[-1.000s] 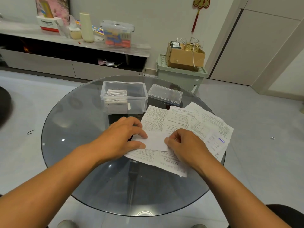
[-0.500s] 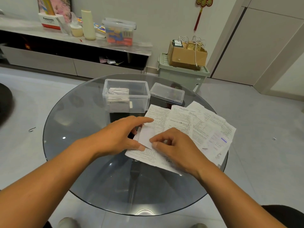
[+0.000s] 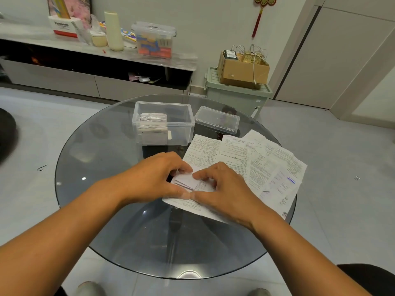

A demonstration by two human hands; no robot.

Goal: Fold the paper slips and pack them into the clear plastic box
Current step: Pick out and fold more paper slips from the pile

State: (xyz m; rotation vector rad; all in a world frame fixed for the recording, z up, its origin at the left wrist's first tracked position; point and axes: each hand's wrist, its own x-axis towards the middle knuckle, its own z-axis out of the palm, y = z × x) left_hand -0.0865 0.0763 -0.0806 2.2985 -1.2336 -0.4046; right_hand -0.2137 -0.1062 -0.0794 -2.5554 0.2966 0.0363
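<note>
Both forearms reach in from the near edge over the round glass table [image 3: 102,167]. Left hand [image 3: 154,178] and right hand [image 3: 222,189] meet over a small folded slip [image 3: 185,182], thumbs nearly touching at its near edge, index fingertips pressing its far edge; each hand pinches its own side of the slip, fingers curled. The slip sits between the two hands, on top of a loose spread of printed paper sheets [image 3: 267,167] that fans out to the right and away. Slip looks white, blank side up, several layers thick, with dark fold lines showing along its near left side; its long axis seems to run left-near to right-far, though fingers cover much of it. Beyond the hands, straight ahead and a little left, stands the clear plastic box [image 3: 181,127], open, long side across the view, with a bundle of folded slips standing on edge in its left half and the right half bare. Left hand is the nearer one to the box; the carry would go forward and slightly left. The lid [image 3: 217,119] lies just beside the box to its right. Judgement: the fold is close to finished, with many sheets yet to do.
</note>
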